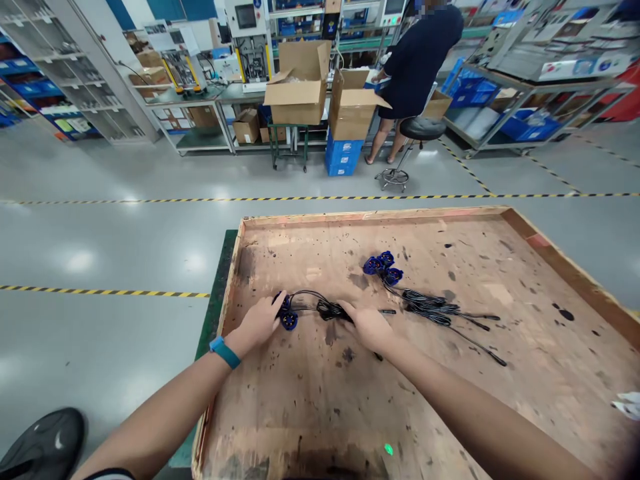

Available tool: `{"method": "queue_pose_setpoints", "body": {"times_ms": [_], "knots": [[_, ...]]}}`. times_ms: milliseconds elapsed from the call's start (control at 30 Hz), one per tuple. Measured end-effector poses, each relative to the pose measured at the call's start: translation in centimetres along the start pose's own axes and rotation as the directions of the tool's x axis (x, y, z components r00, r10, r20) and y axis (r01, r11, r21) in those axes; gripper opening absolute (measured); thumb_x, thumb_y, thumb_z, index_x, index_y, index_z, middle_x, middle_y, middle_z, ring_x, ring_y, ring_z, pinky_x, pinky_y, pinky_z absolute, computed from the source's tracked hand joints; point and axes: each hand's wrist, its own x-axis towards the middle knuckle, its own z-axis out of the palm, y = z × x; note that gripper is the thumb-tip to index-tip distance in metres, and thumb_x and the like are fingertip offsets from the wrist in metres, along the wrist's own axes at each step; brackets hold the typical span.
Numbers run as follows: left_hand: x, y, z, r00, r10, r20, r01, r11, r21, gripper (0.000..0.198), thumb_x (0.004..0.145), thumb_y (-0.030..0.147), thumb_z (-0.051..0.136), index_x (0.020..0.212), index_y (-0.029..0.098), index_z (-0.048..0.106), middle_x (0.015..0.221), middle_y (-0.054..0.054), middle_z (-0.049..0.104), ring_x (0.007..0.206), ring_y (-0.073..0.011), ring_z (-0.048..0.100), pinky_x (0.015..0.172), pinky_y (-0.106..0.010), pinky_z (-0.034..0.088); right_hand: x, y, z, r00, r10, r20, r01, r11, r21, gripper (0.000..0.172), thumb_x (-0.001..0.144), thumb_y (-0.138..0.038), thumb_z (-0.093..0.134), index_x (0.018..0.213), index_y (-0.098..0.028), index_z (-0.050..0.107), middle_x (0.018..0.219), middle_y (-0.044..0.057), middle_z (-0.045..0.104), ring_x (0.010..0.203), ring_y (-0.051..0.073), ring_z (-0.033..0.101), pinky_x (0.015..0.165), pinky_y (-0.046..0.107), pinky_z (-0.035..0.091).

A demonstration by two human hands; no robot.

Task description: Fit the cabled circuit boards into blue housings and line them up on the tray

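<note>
On the wooden tray point(300, 413), my left hand point(263, 320) is closed on blue round connectors point(289, 321) at the left end of a cable bundle. My right hand point(367, 325) grips the coiled black cable point(330, 309) of that same bundle, with its fingertips partly hidden. Two black cable ends stick out past the right hand. Farther right lies a second group, with three blue round parts point(373, 265) and coiled black cables point(433, 307) whose ends point right. Neither hand touches this group.
A raised wooden rim point(380, 214) runs round the tray. White crumpled material point(627, 405) lies at its right side. Beyond the floor are open cardboard boxes point(295, 100), blue crates point(343, 155), a stool point(423, 129) and a person in dark clothes point(425, 57) at a bench.
</note>
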Motion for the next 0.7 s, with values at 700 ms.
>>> {"method": "queue_pose_setpoints", "body": {"times_ms": [700], "knots": [[-1.5, 2.1, 1.3, 0.979, -0.194, -0.060, 0.193, 0.981, -0.010, 0.066, 0.091, 0.024, 0.048, 0.153, 0.010, 0.031, 0.122, -0.019, 0.059, 0.119, -0.0337, 0.055, 0.097, -0.045, 0.050, -1.4, -1.3, -1.3, 0.996, 0.026, -0.086, 0.009, 0.925, 0.380, 0.032, 0.101, -0.042, 0.044, 0.116, -0.021, 0.063, 0.104, 0.009, 0.073, 0.093, 0.026, 0.068, 0.080, 0.036, 0.052]]}}
